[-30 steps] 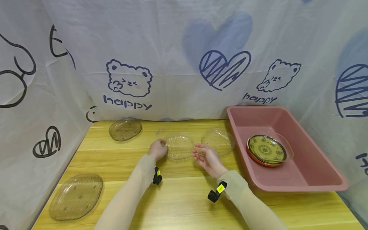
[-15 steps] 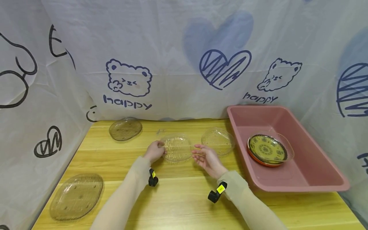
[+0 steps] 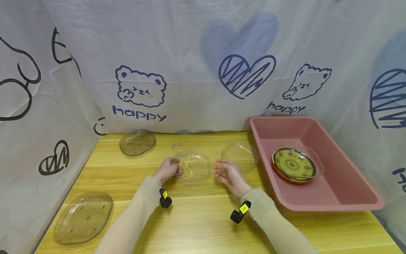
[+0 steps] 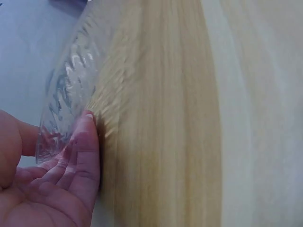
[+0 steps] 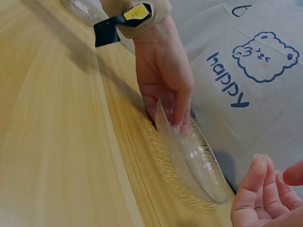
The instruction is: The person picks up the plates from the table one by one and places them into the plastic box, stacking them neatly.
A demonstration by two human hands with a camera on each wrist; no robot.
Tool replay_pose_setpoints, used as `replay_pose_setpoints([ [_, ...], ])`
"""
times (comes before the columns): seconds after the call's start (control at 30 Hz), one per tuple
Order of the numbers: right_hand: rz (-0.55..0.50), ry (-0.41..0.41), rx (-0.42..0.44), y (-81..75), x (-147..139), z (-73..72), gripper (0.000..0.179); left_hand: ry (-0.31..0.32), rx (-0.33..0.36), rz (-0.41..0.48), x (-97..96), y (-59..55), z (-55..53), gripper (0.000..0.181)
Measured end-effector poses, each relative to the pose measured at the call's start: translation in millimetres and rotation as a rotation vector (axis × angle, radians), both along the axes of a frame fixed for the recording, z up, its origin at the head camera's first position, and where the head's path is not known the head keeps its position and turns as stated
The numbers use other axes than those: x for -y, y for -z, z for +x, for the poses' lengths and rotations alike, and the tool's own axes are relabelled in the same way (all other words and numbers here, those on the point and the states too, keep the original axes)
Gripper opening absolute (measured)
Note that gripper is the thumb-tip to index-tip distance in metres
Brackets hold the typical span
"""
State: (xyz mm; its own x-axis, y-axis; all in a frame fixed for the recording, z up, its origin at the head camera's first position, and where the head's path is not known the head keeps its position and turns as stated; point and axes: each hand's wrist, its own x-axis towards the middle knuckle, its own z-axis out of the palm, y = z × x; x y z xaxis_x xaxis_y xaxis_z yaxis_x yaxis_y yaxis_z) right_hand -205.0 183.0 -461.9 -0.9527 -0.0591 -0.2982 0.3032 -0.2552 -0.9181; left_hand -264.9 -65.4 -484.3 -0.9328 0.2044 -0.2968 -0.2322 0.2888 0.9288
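Note:
My left hand pinches the left edge of a clear textured glass plate at mid-table. In the left wrist view its thumb lies on one side of the plate, with the fingers beneath. The right wrist view shows this plate raised off the wood, with rippled light under it. Just right of the plate, my right hand is held with relaxed, slightly bent fingers, apart from the rim and holding nothing. Behind that hand lies another clear plate, beside the pink tub.
The pink tub stands at the right, holding a patterned yellow-and-black plate with clear glassware over it. A smoky plate lies at the back left, and a larger brownish one at the front left. A printed cloth hangs behind the table.
My left hand has drawn the clear plate slightly left and toward me, widening the gap to my right hand. The right hand has hardly moved.

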Motion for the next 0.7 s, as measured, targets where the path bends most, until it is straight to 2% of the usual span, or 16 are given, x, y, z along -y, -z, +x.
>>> replay_pose_setpoints([
  [0.2, 0.036, 0.005, -0.013, -1.5, -2, -0.2, 0.042, 0.024, 0.055, 0.045, 4.9, -4.9, 4.5, 0.043],
  [0.37, 0.086, 0.012, -0.044, -1.2, -5, -0.5, 0.040, 0.039, 0.067, 0.079, 8.4, -8.2, 9.3, 0.044],
  [0.7, 0.169, 0.036, -0.101, -2.1, -5, -2.3, 0.040, 0.046, -0.004, 0.093, 9.0, -20.3, 13.8, 0.045],
])
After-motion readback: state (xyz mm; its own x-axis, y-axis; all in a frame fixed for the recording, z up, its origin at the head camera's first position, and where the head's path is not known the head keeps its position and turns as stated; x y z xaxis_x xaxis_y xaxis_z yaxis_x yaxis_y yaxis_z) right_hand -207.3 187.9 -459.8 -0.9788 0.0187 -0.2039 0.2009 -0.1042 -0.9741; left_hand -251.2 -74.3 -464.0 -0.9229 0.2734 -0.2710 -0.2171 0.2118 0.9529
